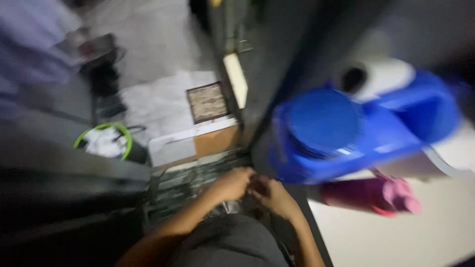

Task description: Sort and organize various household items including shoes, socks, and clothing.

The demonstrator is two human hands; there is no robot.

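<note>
Head view: two hands meet over a small, blurred item at lower centre.

The left hand [231,184] and right hand [271,194] touch, fingers curled narrowly together; whether they pinch anything cannot be told. A steady, close grip would likely serve best here. A blue jug [341,131] and pink bottle [381,195] lie at right on a pale surface [396,237]. A green-rimmed bin [105,142], a box [198,143] and a patterned mat [208,102] sit on the grey floor [158,39], upper left.
</note>
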